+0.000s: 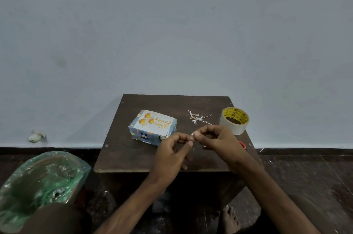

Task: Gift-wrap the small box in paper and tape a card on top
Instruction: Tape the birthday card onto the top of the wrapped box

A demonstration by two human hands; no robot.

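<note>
Table [133, 157]: small, dark.
Box [141, 135]: wrapped, sits left of centre on table, card [155, 122] lying on top; card taped or not, I cannot tell.
My judgement: box light, rigid, paper slick. Take by long sides, not by card.
Tape roll [232, 129]: far right corner.
Left hand [170, 153], right hand [217, 138]: both pinching one whitish bit [192, 134] just right of box. Tape or scrap, cannot tell.

Both bare forearms [267, 186] reached in from the near edge and converged toward the middle. The left hand [172, 150] and the right hand [216, 138] met fingertip to fingertip, fingers curled, each thumb and forefinger pinching a small pale scrap [192, 134] held between them.
</note>
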